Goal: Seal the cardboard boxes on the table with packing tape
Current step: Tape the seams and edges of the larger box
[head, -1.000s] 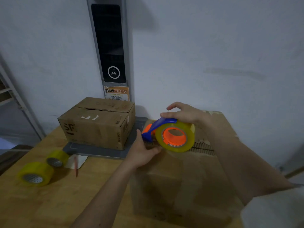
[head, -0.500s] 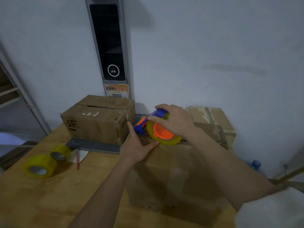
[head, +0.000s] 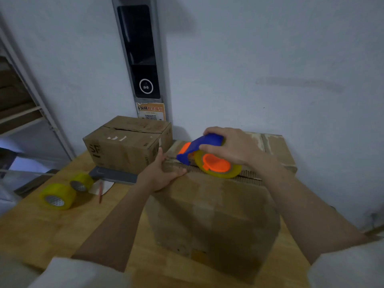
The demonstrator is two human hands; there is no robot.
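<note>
Altogether three boxes (head: 212,213), two spare rolls (head: 57,196); right-hand fingers (head: 209,146) round dispenser (head: 204,154), left (head: 161,173) flat

- Tape dispenser (head: 199,145): blue body with an orange front piece and an orange hub.
- Tape roll on the dispenser (head: 218,170): translucent yellow.
- 2 spare tape rolls, 1 larger (head: 57,195) and 1 smaller (head: 81,182): yellow with grey, patterned cores.
- Large box (head: 214,215): plain brown cardboard.
- Smaller box (head: 126,146): brown cardboard with dark "SF" lettering and small white marks.
- Desk (head: 52,231): light yellowish wood.
- Wall (head: 270,59): pale blue-grey.
- Wall panel (head: 139,53): grey frame, black face, white circle.
- Sticker (head: 151,111): orange and white, with a code.
- Sleeves (head: 68,275): white.
</note>
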